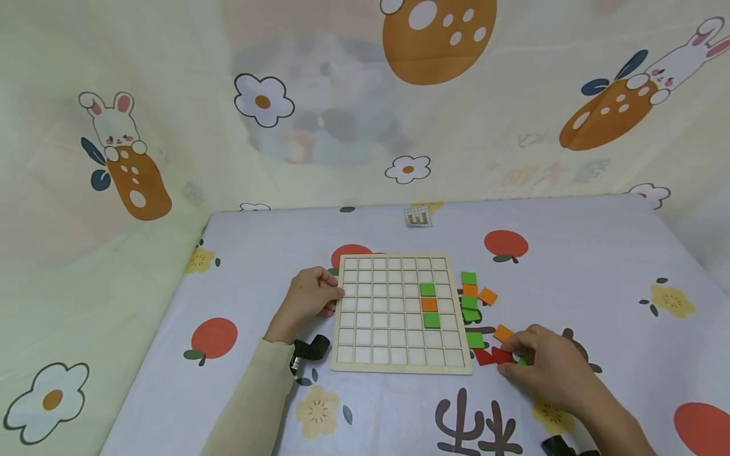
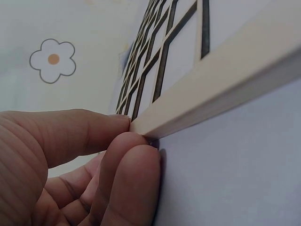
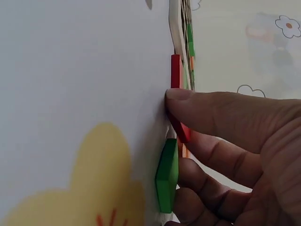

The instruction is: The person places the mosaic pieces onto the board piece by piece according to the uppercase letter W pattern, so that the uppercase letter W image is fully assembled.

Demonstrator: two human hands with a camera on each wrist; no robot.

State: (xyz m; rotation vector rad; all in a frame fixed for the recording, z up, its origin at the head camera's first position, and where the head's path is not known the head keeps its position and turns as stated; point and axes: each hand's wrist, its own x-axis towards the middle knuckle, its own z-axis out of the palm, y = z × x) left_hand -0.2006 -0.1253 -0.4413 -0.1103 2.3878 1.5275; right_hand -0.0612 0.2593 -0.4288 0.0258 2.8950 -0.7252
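A square wooden grid board (image 1: pixel 402 368) lies on the printed cloth, with two green tiles and an orange tile (image 1: pixel 429 304) between them in one column. At its left edge my left hand (image 1: pixel 308 294) pinches the rim, thumb and fingertips against the wood. Beyond the board's lower right side, my right hand (image 1: pixel 547 364) pinches a red tile (image 3: pixel 184 134) between thumb and forefinger. Another red tile (image 1: pixel 483 358) lies just left of it. A green tile (image 3: pixel 167 181) is close under the right fingers, partly hidden by them in the head view.
Several green and orange tiles (image 1: pixel 469 278) form a loose column along the board's right side. A loose orange tile (image 1: pixel 504 333) lies near the right hand. Behind the board is a small patterned card (image 1: pixel 418 217). Printed curtains (image 1: pixel 336 183) stand around the table.
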